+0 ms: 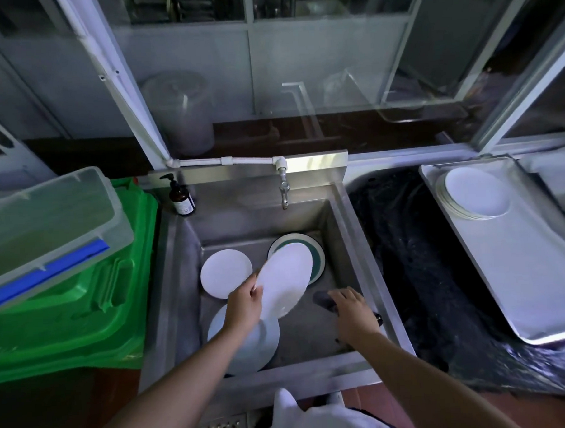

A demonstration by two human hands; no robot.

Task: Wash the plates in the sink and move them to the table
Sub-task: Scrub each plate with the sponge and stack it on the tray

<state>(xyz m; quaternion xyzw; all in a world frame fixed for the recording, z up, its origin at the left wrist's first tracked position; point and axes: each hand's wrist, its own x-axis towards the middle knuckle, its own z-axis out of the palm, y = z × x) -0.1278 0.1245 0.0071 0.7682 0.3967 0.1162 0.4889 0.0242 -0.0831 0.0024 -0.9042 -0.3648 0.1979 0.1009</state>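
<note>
Four plates left: we count four in the steel sink [356, 230], including the one we hold.
Left hand [243, 307]: our fingers pinch the rim of a tilted white plate [285, 281] raised over the basin.
Right hand [351, 309]: curled over a dark scrubber [324, 301], probably a sponge; blur hides the grip.
Waiting: green-rimmed plate [317, 257] at 12 o'clock of the held one, flat plate [225, 273] at 9, near plate [257, 344] at 6.
Done: washed stack [474, 194] on the tray [536, 267] at 2 o'clock.
Progress: roughly midway, we judge.

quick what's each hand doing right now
Left hand: grips the tilted round white plate by its rim.
Right hand: holds a dark scrubbing pad over the steel sink.
</note>
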